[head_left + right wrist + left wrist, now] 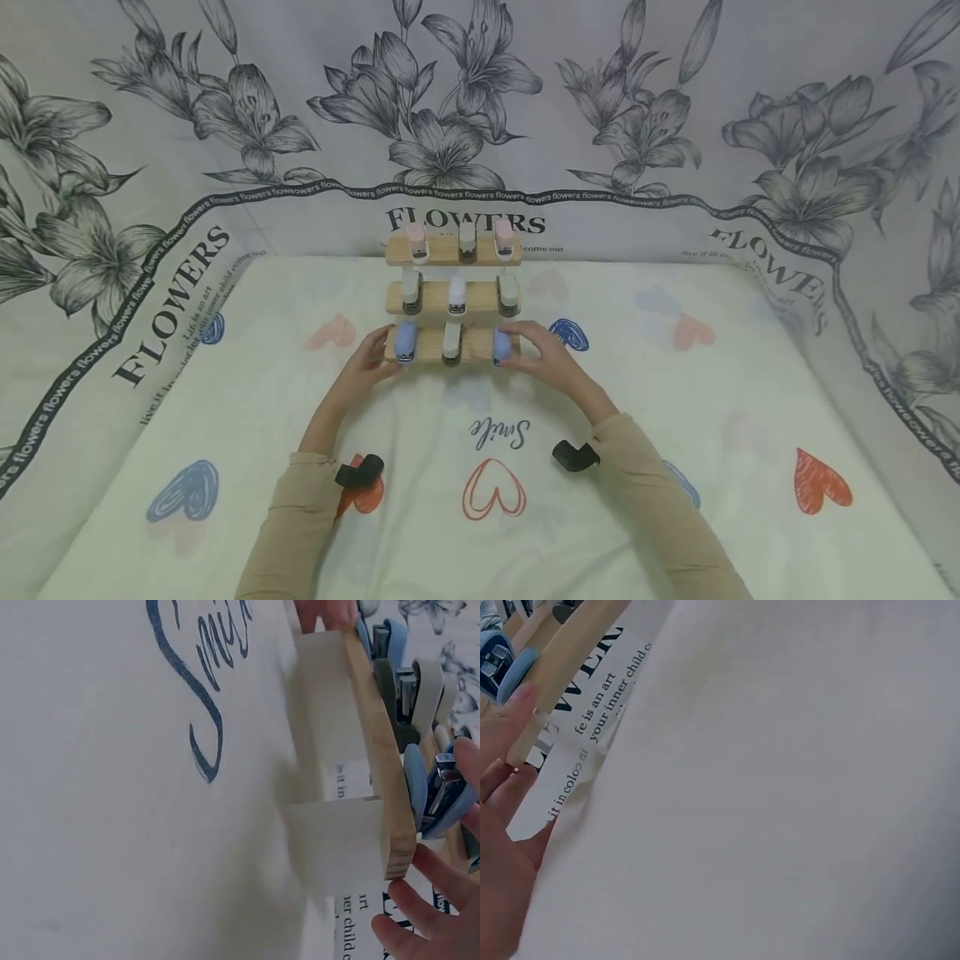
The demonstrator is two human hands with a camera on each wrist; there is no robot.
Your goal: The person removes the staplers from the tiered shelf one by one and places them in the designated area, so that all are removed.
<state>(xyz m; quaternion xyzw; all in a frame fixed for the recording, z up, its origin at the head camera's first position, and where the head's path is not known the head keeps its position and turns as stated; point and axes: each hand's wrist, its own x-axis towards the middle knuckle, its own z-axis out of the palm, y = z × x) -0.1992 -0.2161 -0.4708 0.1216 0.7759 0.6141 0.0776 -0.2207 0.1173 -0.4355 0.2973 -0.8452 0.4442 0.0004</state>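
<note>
A three-tier wooden rack with white supports stands near the back of the bed-like surface, holding several small staplers. On its lowest tier sit a blue stapler at the left, a white one with a dark base in the middle, and another blue stapler at the right. My left hand grips the left end of that tier, thumb on the wood and fingers beneath in the left wrist view. At the opposite end, my right hand holds the rack, its fingers around the board's end beside the blue stapler.
Pink staplers flank a white one on the top tier; grey and white staplers fill the middle tier. Heart-printed cloth covers the surface. Flower-printed fabric rises behind. Black wrist pieces sit by both cuffs.
</note>
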